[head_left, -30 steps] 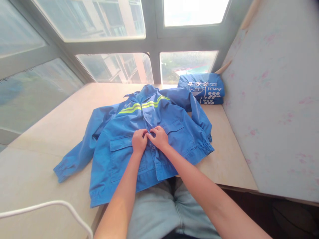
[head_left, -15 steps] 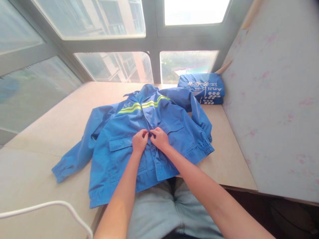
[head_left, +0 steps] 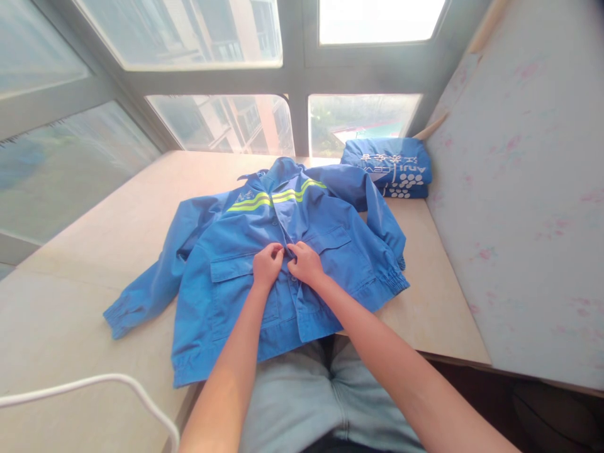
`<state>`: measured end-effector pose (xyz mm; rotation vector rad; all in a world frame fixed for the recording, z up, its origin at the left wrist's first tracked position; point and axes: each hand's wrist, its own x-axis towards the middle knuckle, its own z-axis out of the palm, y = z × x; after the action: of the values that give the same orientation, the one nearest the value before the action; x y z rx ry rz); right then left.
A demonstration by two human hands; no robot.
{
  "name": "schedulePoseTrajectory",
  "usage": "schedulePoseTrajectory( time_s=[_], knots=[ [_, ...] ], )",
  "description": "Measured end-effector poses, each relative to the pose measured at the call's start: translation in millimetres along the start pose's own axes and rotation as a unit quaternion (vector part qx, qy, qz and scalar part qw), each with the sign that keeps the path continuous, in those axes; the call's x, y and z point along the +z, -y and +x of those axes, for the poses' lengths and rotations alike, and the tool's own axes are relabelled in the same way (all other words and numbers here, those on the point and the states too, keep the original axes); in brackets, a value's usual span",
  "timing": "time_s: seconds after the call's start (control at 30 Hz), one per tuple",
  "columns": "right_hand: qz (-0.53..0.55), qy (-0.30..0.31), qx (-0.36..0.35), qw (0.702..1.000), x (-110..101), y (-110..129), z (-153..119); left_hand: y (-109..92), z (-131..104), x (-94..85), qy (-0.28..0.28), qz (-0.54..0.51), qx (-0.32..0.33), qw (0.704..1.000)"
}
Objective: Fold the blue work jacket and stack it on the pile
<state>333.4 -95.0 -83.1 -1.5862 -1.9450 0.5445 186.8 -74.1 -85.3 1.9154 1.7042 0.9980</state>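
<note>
A blue work jacket [head_left: 236, 242] lies front side up on the pale wooden surface, its collar toward the window. Yellow-green and grey stripes cross its chest, and both sleeves spread outward. At the middle of the front opening, my left hand [head_left: 267, 264] pinches the cloth edge with bent fingers. Close beside it, my right hand [head_left: 306, 261] pinches the placket of the same jacket. The fingertips nearly meet; whatever button lies between them is hidden. One button [head_left: 293, 279] shows just below my right hand.
Folded blue garments [head_left: 387, 167] with white lettering are stacked at the back right, by the patterned wall [head_left: 523, 207]. A white cable [head_left: 104, 379] crosses the lower left. Windows stand behind the wooden surface [head_left: 136, 214], whose front edge meets my lap.
The view has shifted slightly, so everything sits a little further right. Both hands stay at the jacket's front opening, with only small finger movement.
</note>
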Motion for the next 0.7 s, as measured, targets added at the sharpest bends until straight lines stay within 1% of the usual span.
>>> schedulePoseTrajectory(
  time_s=[0.23, 0.43, 0.7],
  knots=[
    [0.017, 0.005, -0.051, 0.999, -4, 1, -2, -3, 2, -1.8, -0.004, -0.026, -0.022, 0.999],
    [0.013, 0.011, -0.046, 0.999, -2, 1, -3, 2, 7, 1.0, -0.022, -0.021, -0.056, 0.998],
    [0.012, 0.01, -0.041, 0.999, -3, 2, -5, 10, 11, 2.5, -0.008, -0.062, -0.075, 0.995]
  ],
)
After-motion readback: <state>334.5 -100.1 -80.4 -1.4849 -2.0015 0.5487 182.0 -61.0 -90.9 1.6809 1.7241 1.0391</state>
